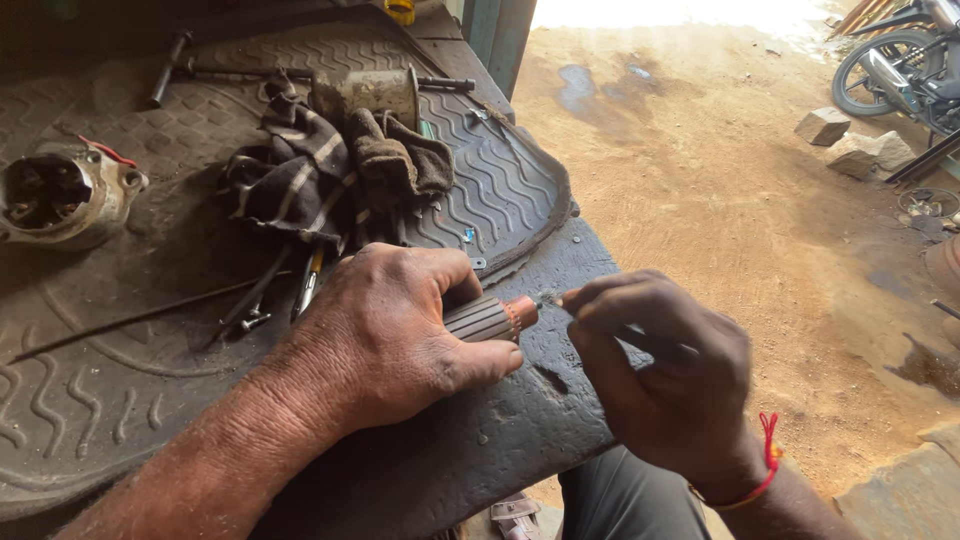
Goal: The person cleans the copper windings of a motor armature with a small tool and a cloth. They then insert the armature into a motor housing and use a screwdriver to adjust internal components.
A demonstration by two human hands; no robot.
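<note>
Ribbed armature (490, 319), coppery end against thin metal tool (640, 338)

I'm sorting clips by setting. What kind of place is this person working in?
Probably a roadside motor repair workshop, open to a dirt yard. The left hand grips a motor armature, a metal motor housing lies on the rubber mat, and a motorcycle stands outside.

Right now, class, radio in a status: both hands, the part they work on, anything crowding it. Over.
Left hand gripping motor armature on rubber mat. Right hand holding thin tool, tip at copper end. Striped rag and loose rods nearby, none touching.
</note>
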